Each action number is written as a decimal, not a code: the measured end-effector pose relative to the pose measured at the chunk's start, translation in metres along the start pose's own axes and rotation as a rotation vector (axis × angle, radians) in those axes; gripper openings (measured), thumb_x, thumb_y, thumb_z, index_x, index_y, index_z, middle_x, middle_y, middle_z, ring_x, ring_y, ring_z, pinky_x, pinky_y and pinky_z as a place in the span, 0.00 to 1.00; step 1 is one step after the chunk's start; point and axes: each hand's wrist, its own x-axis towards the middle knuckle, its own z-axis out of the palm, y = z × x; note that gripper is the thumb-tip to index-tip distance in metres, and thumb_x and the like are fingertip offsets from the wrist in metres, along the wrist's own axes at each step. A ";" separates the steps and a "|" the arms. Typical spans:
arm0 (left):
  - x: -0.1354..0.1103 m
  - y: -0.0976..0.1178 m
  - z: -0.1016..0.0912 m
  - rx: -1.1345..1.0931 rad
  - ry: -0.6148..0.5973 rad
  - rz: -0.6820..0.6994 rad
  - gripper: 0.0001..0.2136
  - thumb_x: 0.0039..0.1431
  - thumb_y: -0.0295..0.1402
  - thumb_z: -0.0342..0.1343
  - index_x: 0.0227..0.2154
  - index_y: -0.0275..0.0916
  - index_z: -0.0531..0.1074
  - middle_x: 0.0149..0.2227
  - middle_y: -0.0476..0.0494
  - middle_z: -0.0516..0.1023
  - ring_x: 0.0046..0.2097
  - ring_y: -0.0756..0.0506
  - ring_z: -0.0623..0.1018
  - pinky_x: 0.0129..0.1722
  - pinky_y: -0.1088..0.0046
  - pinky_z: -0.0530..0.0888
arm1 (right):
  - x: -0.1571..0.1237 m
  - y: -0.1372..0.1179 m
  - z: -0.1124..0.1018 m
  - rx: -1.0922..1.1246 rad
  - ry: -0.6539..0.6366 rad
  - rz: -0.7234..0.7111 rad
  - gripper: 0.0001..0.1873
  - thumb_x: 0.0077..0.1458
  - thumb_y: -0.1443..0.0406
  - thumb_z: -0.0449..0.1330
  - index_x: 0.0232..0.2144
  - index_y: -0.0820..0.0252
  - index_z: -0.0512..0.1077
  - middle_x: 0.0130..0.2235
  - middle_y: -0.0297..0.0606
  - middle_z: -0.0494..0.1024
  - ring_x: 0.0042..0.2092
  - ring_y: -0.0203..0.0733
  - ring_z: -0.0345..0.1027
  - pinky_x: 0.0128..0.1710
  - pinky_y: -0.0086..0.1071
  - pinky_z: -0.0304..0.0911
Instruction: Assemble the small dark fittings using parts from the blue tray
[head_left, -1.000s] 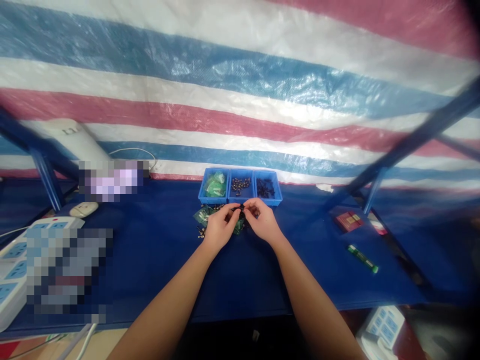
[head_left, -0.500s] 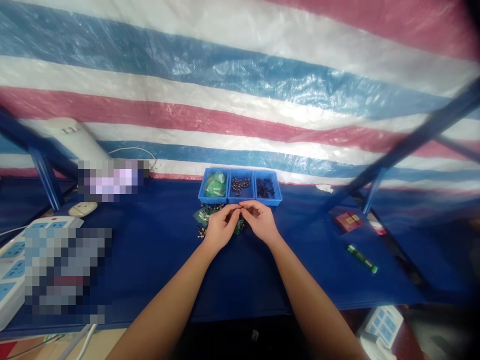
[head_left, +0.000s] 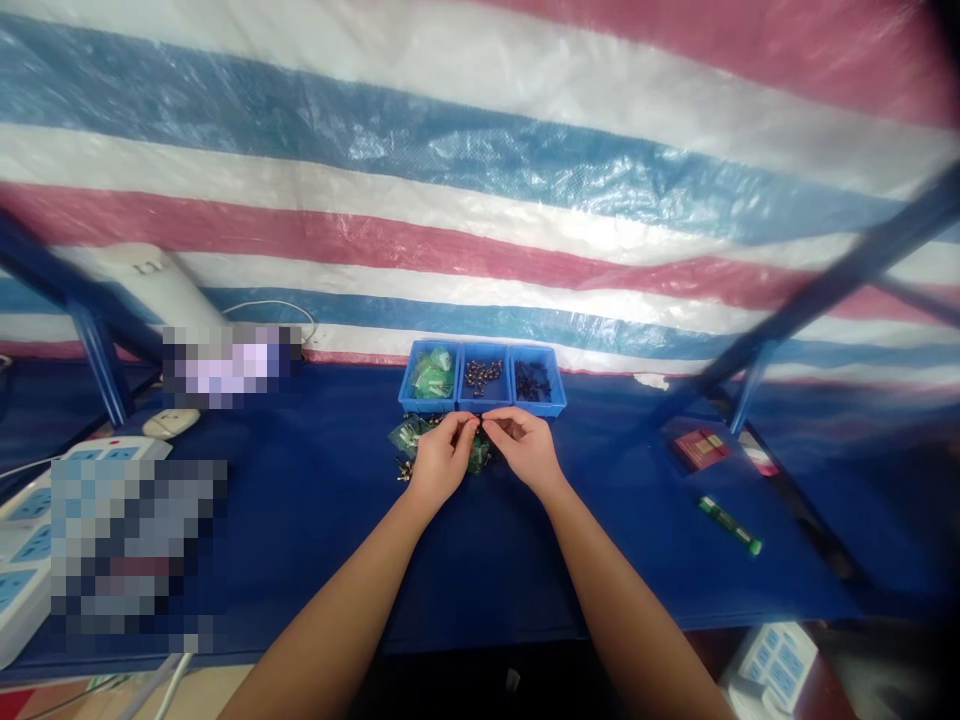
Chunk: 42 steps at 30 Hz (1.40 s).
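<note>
My left hand (head_left: 441,456) and my right hand (head_left: 523,446) meet fingertip to fingertip over the blue table (head_left: 315,520), both pinched on a tiny part I cannot make out. Under them lie small green bags (head_left: 403,434) and a few loose brown bits (head_left: 405,468). Just behind stands a row of three blue bins (head_left: 483,398): the left holds green bags (head_left: 431,372), the middle brown parts (head_left: 482,372), the right dark parts (head_left: 531,379).
A white power strip (head_left: 30,540) lies at the left edge, a white mouse-like object (head_left: 171,423) behind it. A red box (head_left: 699,447) and a green tube (head_left: 729,525) lie at the right. Blue frame bars (head_left: 825,290) slant on both sides. A striped tarp (head_left: 480,180) hangs behind.
My right fingers have drawn in towards my left fingertips, so both hands now pinch together at one spot. The view has tipped slightly.
</note>
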 end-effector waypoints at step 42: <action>-0.001 -0.001 0.000 -0.042 0.008 0.011 0.12 0.64 0.42 0.50 0.40 0.40 0.71 0.23 0.52 0.74 0.24 0.50 0.74 0.26 0.76 0.68 | -0.001 -0.006 0.001 -0.020 0.014 0.053 0.14 0.51 0.56 0.63 0.36 0.58 0.77 0.33 0.39 0.79 0.32 0.41 0.72 0.33 0.34 0.70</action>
